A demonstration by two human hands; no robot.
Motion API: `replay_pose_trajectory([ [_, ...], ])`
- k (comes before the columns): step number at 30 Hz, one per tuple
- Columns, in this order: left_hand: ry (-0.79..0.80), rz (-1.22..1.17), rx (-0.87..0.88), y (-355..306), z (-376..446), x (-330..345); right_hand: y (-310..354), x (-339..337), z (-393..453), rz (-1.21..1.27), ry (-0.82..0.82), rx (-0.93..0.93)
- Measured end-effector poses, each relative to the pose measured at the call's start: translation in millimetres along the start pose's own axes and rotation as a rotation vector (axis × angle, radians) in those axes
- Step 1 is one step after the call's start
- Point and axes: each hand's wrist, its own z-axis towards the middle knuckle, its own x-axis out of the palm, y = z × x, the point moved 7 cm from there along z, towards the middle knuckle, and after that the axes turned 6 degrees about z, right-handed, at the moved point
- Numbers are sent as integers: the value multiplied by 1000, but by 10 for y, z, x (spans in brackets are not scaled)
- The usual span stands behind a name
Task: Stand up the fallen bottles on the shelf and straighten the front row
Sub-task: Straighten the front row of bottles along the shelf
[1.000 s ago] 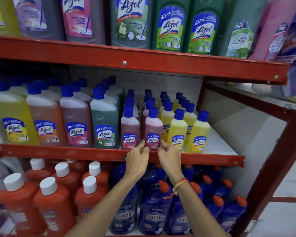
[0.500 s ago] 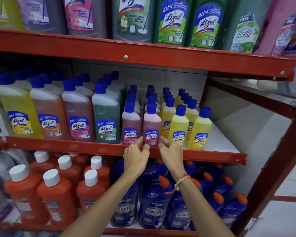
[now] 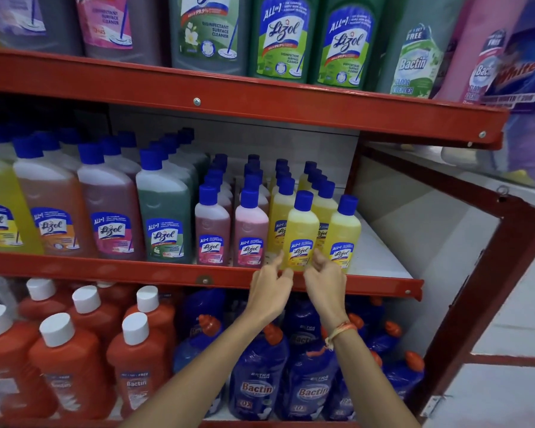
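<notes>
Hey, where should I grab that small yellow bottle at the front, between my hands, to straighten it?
Grip the small yellow bottle low on its body, at the label, coming from the front with the left hand and right hand on either side. It stands upright at the shelf edge, its flat sides exposed; the narrow cap would probably tip it.

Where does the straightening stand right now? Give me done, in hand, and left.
Done: no bottle lies fallen on the middle shelf, and the two pink small bottles stand at the lip. In hand: the left hand and right hand flank the base of the front yellow bottle, not clearly gripping. Left: the yellow bottle to its right may need lining up.
</notes>
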Motion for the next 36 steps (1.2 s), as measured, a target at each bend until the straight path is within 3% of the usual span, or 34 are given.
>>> replay_pose_trajectory([
  [9, -129, 38, -37, 100, 2, -221, -54, 30, 59, 19, -16, 59],
  [23, -164, 11, -18, 96, -15, -230, -62, 0, 36, 30, -2, 19],
  [28, -385, 68, 193, -136, -244, -294, -60, -298, -1, 100, -173, -72],
  [30, -353, 19, 260, -233, -284, -190, -56, -524, -33, 197, -303, -127],
  [33, -149, -45, 207, -305, -156, 96, -99, -828, 26, 195, -430, -110],
  [36, -2, -50, 106, -363, -19, 365, -200, -827, 216, 1, -222, 23],
])
